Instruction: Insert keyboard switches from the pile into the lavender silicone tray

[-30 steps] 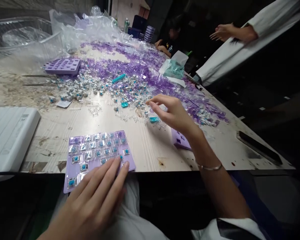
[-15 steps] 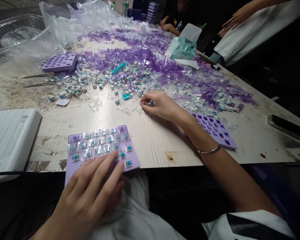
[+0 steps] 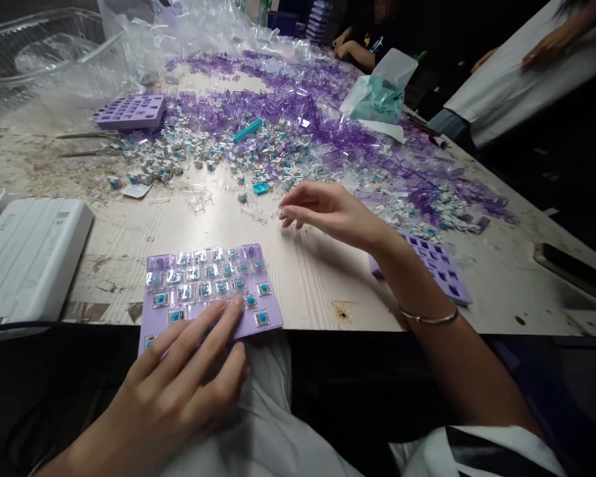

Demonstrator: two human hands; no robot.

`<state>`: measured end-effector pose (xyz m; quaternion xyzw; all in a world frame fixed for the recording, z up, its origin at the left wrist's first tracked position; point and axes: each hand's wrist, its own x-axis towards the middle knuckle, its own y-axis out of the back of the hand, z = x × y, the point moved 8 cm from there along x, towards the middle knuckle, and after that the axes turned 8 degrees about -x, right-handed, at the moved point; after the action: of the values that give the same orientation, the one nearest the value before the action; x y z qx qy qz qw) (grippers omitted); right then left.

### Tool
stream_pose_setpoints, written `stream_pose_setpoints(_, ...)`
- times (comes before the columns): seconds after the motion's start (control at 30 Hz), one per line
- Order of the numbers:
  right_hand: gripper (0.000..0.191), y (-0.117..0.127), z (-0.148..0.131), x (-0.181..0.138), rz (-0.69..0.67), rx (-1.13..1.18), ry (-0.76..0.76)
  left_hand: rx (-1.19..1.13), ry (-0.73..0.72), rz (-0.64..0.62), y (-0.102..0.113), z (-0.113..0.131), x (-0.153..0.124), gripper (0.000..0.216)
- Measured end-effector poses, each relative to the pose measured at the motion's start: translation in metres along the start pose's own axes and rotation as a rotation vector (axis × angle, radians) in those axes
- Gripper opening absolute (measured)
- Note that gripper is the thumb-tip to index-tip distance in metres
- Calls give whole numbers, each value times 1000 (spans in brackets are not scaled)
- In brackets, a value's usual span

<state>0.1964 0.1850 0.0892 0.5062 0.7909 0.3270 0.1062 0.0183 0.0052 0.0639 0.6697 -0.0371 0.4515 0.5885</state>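
My left hand (image 3: pixel 183 374) lies over a purple keyboard base (image 3: pixel 272 315), its fingers stretched out and fingertips touching the key area. Blue-stemmed switches (image 3: pixel 263 318) sit in the base; clear keycaps (image 3: pixel 211 270) cover those in the upper rows. The base overhangs the table's front edge, and my fingers hide part of its lower rows. To the right, my right hand (image 3: pixel 328 212) is just above the table, thumb and index fingertips together around what looks like a small clear plastic piece (image 3: pixel 280 213). Loose clear caps (image 3: pixel 258 215) lie beside those fingertips.
Loose switches (image 3: pixel 153 162) and purple clear caps (image 3: pixel 288 109) are heaped behind. Another purple base (image 3: pixel 442 268) lies under my right forearm, a third (image 3: pixel 132 111) back left. A white box (image 3: pixel 34 258), tweezers (image 3: pixel 92 152), tissue pack (image 3: pixel 377 99) and phone (image 3: pixel 573 268) surround. People stand beyond.
My right hand has lifted slightly from the loose clear caps. My left fingers have straightened over the base. The view has shifted, and the person at the right has lowered an arm.
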Motion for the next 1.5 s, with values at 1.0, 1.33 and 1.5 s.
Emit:
stream_pose_setpoints(1.0,18,-69,-68,-82,233,-147,269,-40,57,8,9,-11,29,32)
stream_pose_setpoints(1.33,18,-67,-66,-81,239,-149,272,-52,27,-39,8,-9,29,35)
stream_pose_setpoints(1.5,16,-67,-72,-85,288,-282,342,-30,-20,-112,3,-10,28,34)
